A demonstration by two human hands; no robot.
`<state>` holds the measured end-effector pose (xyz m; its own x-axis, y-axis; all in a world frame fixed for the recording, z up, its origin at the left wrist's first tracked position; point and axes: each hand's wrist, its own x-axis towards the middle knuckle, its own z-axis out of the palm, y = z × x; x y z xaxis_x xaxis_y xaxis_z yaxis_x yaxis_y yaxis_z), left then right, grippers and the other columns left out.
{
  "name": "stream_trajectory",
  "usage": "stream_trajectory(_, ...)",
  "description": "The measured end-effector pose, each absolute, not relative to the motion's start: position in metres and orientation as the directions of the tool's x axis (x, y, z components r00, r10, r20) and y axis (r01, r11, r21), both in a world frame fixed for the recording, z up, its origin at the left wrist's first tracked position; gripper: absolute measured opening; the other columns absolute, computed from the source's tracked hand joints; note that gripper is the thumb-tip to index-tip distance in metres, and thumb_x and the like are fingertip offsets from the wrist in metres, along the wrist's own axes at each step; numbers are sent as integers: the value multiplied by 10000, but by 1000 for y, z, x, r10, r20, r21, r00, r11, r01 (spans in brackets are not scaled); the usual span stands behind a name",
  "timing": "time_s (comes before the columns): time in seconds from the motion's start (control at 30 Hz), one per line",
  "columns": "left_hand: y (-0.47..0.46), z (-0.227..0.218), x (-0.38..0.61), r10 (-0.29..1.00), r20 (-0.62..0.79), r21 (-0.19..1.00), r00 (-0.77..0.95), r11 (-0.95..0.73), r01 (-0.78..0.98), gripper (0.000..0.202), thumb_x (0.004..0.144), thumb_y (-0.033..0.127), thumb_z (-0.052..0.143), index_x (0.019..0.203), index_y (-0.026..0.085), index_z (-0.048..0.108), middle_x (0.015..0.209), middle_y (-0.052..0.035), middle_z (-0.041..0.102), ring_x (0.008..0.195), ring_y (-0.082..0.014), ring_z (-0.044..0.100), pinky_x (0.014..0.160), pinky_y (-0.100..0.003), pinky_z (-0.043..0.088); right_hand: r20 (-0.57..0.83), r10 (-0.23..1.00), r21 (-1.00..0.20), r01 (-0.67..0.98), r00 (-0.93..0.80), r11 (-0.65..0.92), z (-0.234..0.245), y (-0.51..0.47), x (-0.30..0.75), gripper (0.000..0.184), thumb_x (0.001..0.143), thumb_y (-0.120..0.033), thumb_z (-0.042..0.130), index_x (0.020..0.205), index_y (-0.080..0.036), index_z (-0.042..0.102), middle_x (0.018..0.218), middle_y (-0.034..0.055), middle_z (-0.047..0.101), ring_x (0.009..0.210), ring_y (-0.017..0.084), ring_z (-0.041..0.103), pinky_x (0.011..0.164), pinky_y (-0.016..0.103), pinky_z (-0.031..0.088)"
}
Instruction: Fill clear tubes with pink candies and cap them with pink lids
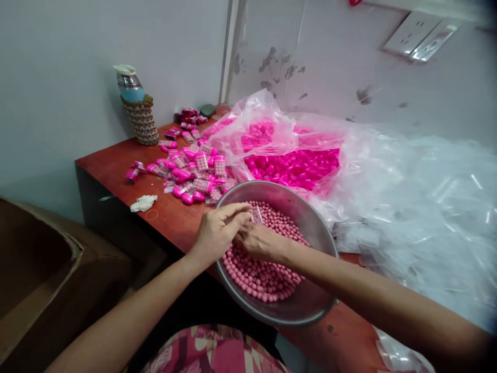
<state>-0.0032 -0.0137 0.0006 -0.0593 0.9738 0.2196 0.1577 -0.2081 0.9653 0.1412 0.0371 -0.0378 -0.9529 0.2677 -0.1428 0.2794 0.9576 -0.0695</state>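
Note:
A steel bowl [324,228] of small round pink beads [267,287] stands at the table edge in front of me. Over the beads, my left hand [219,230] is closed around a small clear plastic container [257,214], whose end shows past the fingers. My right hand [260,241] is pressed close beside it, low over the beads. Its fingers curl in under the left hand, so what they hold is hidden. Left of the bowl lies a heap of filled clear containers with bright pink caps [202,161].
Behind the bowl, an open plastic bag holds loose pink caps [295,166]. Clear plastic pieces [423,207] are piled on the right. A bottle in a knitted cover [140,116] stands at the back left of the red table [112,166]. A cardboard box [93,264] is at lower left.

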Motion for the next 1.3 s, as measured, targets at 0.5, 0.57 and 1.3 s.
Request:
stream_trajectory(0.5,-13,9,5,979,37,998,202,-47,46,415,738,217,580,1148,156,572,1144,-90,615,1019,-214,586,902,-358,453,-135,742,-988,38,-657,-147,12,23,195,423,688,-153,671,1084,-227,545,1047,19,583,918,142,557,816,296,460)
stream_trajectory(0.57,-13,11,13,956,-1,1000,292,3,-7,390,733,195,576,1121,160,596,1068,-73,650,978,-214,598,861,-351,473,-105,751,-993,32,-652,-112,13,20,198,375,703,-170,666,1061,-214,565,1000,22,607,892,140,574,832,307,460)
stream_trajectory(1.3,-10,10,21,903,-102,988,418,140,-61,288,734,270,608,985,146,679,769,-32,631,659,-115,526,633,-229,445,230,682,-734,336,-694,590,23,18,218,163,796,-325,585,828,-167,607,723,24,651,636,104,581,586,196,443)
